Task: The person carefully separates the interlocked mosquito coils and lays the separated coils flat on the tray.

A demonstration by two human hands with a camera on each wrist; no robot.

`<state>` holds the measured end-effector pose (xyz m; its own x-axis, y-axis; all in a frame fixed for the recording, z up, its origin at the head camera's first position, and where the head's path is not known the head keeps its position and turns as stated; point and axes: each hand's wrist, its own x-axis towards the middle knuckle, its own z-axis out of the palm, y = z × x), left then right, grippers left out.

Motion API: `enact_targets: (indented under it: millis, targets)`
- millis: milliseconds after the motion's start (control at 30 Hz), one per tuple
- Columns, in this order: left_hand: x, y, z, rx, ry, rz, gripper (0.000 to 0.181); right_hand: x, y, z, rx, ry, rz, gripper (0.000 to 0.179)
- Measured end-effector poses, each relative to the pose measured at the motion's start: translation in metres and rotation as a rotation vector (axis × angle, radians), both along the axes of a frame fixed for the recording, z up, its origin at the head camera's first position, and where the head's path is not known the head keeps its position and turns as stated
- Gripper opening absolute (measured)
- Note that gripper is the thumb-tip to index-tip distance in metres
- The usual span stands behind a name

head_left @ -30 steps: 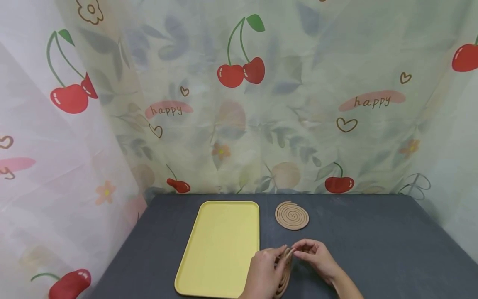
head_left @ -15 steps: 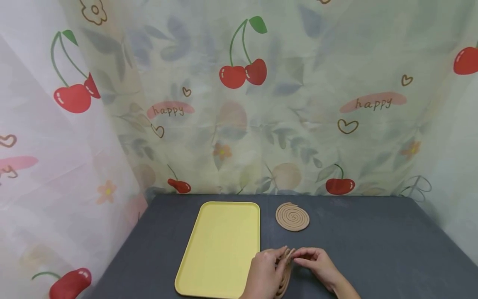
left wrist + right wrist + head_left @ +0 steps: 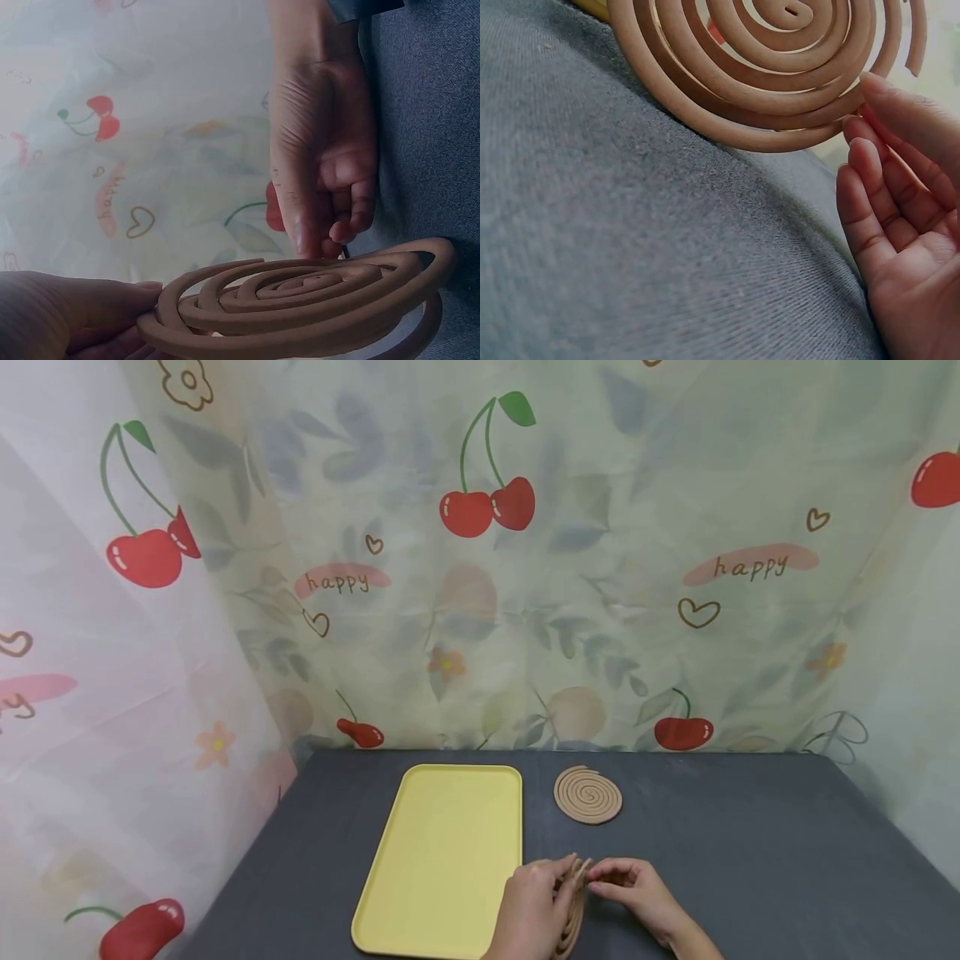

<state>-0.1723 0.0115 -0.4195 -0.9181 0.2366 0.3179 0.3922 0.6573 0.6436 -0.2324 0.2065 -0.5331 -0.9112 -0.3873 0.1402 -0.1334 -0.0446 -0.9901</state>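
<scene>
A brown mosquito coil (image 3: 573, 918) stands on edge, tilted, near the front of the table in the head view. My left hand (image 3: 527, 906) grips its left side between thumb and fingers. At its upper right rim, my right hand (image 3: 641, 897) pinches a strand with thumb and index finger; the right wrist view shows this pinch on the coil (image 3: 765, 142), the other fingers loosely bent. Gaps between overlapping turns of the coil (image 3: 232, 347) show in the left wrist view, seeming like two nested spirals. A second mosquito coil (image 3: 588, 795) lies flat farther back.
A yellow rectangular tray (image 3: 442, 860) lies on the dark grey tabletop (image 3: 750, 860), left of the hands. Behind and beside the table hangs a curtain (image 3: 517, 627) printed with cherries and leaves.
My right hand has come slightly down and toward me along the coil's edge since one second ago. The left hand keeps its grip, and the tray and flat coil have stayed put.
</scene>
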Motion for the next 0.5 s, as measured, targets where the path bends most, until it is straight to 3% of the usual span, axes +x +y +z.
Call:
enact_targets:
  millis: [300,500]
  targets:
    - [0.0003,-0.0006,-0.0018,0.004,0.056,-0.01,0.02,0.0039,-0.0042,0.0072,0.007,-0.02,-0.035,0.01]
    - [0.0005,-0.0017,-0.0001,-0.006,0.019,-0.013,0.021,0.0034,-0.003,0.0064,0.024,-0.058,-0.042,0.013]
